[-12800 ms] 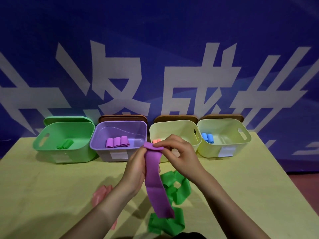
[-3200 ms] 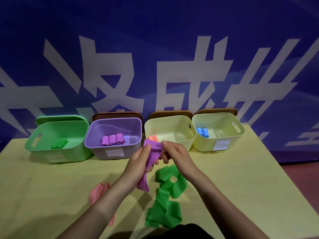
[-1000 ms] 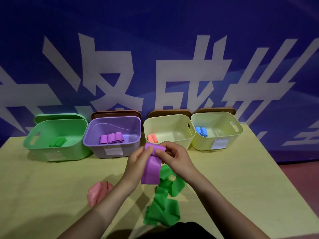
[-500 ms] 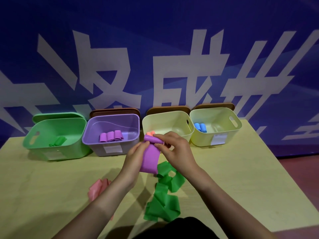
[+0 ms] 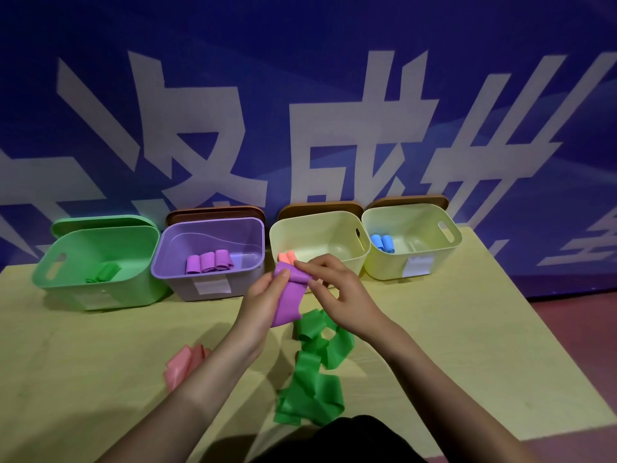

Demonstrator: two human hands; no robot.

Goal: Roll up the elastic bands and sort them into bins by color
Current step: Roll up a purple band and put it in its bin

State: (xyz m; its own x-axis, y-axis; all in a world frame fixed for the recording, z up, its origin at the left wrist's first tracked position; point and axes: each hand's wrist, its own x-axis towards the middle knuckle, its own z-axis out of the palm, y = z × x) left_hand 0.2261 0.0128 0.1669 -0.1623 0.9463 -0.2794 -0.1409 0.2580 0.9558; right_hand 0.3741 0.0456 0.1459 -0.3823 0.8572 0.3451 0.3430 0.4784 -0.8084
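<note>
Both hands hold a purple elastic band [image 5: 289, 300] above the table, partly rolled at its top with a short tail hanging down. My left hand [image 5: 263, 302] pinches the roll's left side, and my right hand [image 5: 337, 292] pinches its right end. At the back stand a green bin [image 5: 96, 295] with green rolls, a purple bin [image 5: 213, 289] with three purple rolls [image 5: 208, 261], a cream bin [image 5: 337, 228] with orange rolls [image 5: 287, 257], and a second cream bin [image 5: 434, 269] with blue rolls [image 5: 382, 242].
Loose green bands [image 5: 314, 372] lie in a heap on the yellow table [image 5: 83, 355] under my arms. A pink band [image 5: 183, 364] lies crumpled to the left of my left forearm. Lids lean behind the bins against a blue banner wall.
The hanging purple tail has grown shorter as the roll at the top grew. Both hands stayed in front of the cream bin.
</note>
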